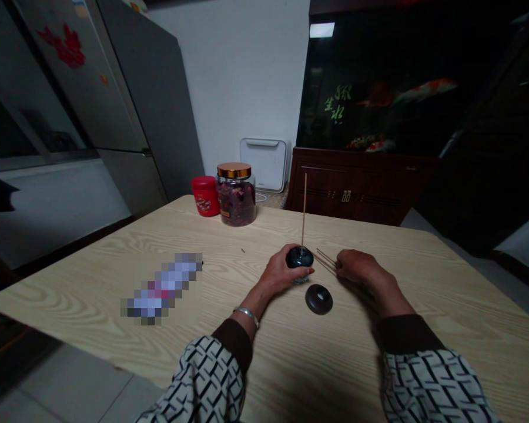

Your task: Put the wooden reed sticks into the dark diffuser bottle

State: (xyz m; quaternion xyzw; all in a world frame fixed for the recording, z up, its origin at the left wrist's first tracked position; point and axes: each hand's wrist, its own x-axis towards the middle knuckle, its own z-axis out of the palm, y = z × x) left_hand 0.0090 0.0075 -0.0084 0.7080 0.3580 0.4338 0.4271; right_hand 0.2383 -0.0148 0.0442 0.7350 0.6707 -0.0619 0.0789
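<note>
My left hand (284, 269) is wrapped round a small dark glass bottle (298, 257) standing on the table. One thin brown stick (304, 211) rises upright from the bottle's mouth. Just to the right, my right hand (357, 267) is closed on a few more thin sticks (325, 256), whose tips point left toward the bottle. A dark round ring-shaped cap (319, 299) with a pale centre lies on the tabletop, in front of the bottle and between my hands.
On the pale wooden table (229, 364), a blurred-out flat object (165, 286) lies at left. A red canister (205, 195) and a copper-lidded jar (237, 197) stand at the back edge. A tiny stick piece (243, 251) lies mid-table. Behind are a fish tank (379, 76) and a fridge (154, 88).
</note>
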